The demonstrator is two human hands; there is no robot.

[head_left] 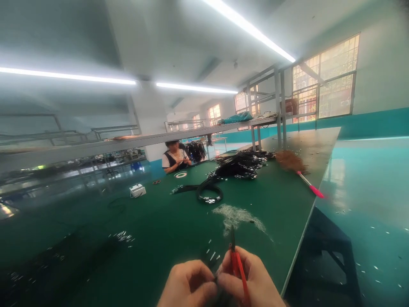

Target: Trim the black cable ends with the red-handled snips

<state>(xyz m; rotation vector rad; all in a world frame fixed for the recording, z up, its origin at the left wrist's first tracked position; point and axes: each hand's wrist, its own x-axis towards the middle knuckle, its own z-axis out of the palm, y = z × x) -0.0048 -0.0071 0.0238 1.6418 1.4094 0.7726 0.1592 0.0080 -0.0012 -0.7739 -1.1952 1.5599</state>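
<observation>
Low in the head view, my right hand (255, 277) is closed around red-handled scissors (236, 264), their dark pointed blades aimed away from me. My left hand (188, 281) is beside it with thumb and fingers pinched together. The fingertips of both hands meet at something small and dark, too blurred to name. Just beyond my left fingers lie a few dark cable ends (213, 256) with whitish tips. A tangle of clear, thin plastic scraps (238, 216) spreads over the green table (159, 238) past the scissors' tips.
A coiled black cable bundle (209, 195) and a heap of black cables (241, 164) lie farther back. A brown duster (309, 185) with a pink handle rests near the right edge. A white box (137, 190) stands left. Across the table sits a person (175, 157). A shelf (143, 138) spans above.
</observation>
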